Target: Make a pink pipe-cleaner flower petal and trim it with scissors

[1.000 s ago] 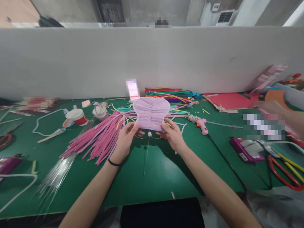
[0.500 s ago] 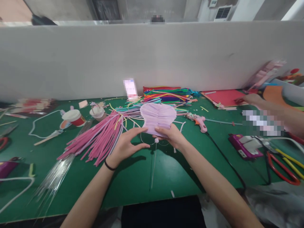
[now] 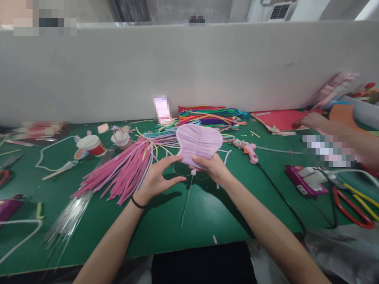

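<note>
A lavender, heart-topped piece of ribbed pipe cleaners (image 3: 199,142) is held above the green table. My right hand (image 3: 216,167) is closed on its lower edge, thumb in front and fingers behind. My left hand (image 3: 158,177) is open, thumb and forefinger spread, with the forefinger tip at the piece's lower left edge; I cannot tell if it touches. Below the piece hang thin wire loops, a small lavender knob (image 3: 193,172) and a straight thin wire (image 3: 186,203). A bundle of pink pipe cleaners (image 3: 118,171) lies left of my left hand.
Behind are multicoloured pipe cleaners (image 3: 207,116). A pink glue gun (image 3: 251,152) with a black cord lies right, near a purple power strip (image 3: 304,181) and red-handled pliers (image 3: 352,209). Cups (image 3: 93,146) stand left. Another person's arm (image 3: 331,128) reaches in from the right.
The lavender piece has shifted slightly up and to the right. The wire's lower end has swung left. My hands keep nearly the same pose.
</note>
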A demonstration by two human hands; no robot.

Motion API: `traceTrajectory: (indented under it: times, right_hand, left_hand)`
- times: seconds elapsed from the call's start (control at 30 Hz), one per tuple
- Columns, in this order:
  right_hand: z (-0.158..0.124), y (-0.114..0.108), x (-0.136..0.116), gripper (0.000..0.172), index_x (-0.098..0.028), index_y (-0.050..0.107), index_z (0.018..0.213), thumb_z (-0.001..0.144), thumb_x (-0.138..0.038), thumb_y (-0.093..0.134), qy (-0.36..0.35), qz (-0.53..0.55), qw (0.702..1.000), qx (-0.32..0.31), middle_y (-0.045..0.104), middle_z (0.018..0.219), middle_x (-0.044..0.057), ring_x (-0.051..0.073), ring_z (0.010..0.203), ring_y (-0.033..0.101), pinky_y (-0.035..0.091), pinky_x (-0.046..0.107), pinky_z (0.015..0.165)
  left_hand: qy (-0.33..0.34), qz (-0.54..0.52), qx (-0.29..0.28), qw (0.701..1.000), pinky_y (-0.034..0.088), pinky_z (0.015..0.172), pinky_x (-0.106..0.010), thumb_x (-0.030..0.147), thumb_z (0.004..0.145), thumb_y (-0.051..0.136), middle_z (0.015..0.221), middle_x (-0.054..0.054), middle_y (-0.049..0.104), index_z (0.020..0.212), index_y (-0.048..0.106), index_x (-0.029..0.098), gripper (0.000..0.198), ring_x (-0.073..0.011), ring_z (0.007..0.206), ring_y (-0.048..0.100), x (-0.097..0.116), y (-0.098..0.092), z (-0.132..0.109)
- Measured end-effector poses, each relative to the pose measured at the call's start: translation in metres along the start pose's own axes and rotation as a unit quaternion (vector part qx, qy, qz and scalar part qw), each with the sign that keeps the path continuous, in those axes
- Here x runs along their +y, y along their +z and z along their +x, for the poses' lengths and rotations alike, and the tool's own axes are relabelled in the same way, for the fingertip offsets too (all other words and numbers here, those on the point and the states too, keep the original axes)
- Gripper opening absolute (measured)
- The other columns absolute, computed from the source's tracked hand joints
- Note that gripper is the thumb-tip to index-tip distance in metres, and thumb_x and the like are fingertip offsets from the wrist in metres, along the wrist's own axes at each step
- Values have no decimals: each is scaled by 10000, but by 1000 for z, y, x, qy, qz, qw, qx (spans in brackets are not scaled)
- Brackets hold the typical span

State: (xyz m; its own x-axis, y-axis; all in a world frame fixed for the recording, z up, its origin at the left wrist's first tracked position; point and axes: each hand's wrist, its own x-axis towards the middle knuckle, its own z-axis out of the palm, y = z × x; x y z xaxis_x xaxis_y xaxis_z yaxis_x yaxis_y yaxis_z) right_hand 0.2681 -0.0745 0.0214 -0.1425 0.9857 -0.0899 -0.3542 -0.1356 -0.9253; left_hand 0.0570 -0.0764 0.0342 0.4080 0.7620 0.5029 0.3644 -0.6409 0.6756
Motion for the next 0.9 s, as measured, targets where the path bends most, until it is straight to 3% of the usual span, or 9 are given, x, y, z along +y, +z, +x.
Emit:
traceTrajectory:
  times: [0.27, 0.4, 0.47, 0.57, 0.67, 0.77, 0.9]
  right_hand:
    - [-1, 5, 1, 412, -187, 696, 1022, 650, -314, 820, -1, 18, 1000, 0, 747, 958, 49, 179, 681, 721, 603, 258, 600]
    - [4, 2, 4, 422, -192, 692, 1017, 643, -329, 830, -17, 48, 998, 31, 749, 955, 40, 172, 681, 722, 599, 230, 570]
    - [5, 1, 5, 411, -190, 690, 1005, 648, -336, 830, -24, 64, 996, 49, 752, 921, 36, 164, 678, 721, 591, 209, 554]
    - [5, 1, 5, 395, -183, 688, 982, 649, -338, 832, -24, 74, 995, 57, 752, 883, 34, 160, 675, 720, 583, 195, 540]
    - [4, 4, 5, 425, -189, 684, 1007, 638, -335, 838, -20, 76, 995, 53, 751, 915, 37, 164, 674, 720, 589, 208, 546]
    - [2, 6, 6, 431, -187, 682, 1003, 632, -339, 840, -18, 79, 995, 57, 750, 922, 41, 166, 663, 717, 592, 217, 544]
    - [1, 9, 7, 411, -180, 678, 986, 638, -331, 837, -20, 83, 994, 66, 747, 883, 36, 164, 654, 715, 592, 218, 545]
  left_hand:
    - [0, 29, 47, 998, 452, 987, -398, 321, 648, 830, 1129, -88, 707, 1131, 681, 245, 511, -266, 1051, 644, 1, 6, -1]
    - [-56, -95, 84, 990, 487, 943, -404, 297, 631, 845, 1218, -99, 666, 1261, 600, 243, 678, -261, 1061, 638, -9, 13, 2]
    - [-107, -231, 82, 964, 513, 900, -385, 305, 704, 796, 1187, -99, 682, 1257, 595, 235, 593, -257, 1083, 636, -13, 17, 2]
    - [-189, -394, 44, 898, 532, 844, -332, 312, 822, 690, 1029, -102, 736, 1051, 693, 180, 265, -229, 1008, 674, -13, 24, 1]
    - [-223, -478, 45, 848, 532, 825, -285, 268, 813, 708, 880, -68, 756, 1031, 696, 182, 234, -178, 888, 702, -6, 29, 0]
    - [-229, -519, 53, 821, 540, 801, -271, 242, 791, 732, 792, -38, 751, 1075, 678, 196, 292, -165, 825, 713, 0, 29, 0]
    - [-246, -532, 51, 809, 556, 706, -243, 215, 786, 730, 770, -21, 743, 1067, 677, 197, 286, -159, 765, 717, 1, 26, 1]
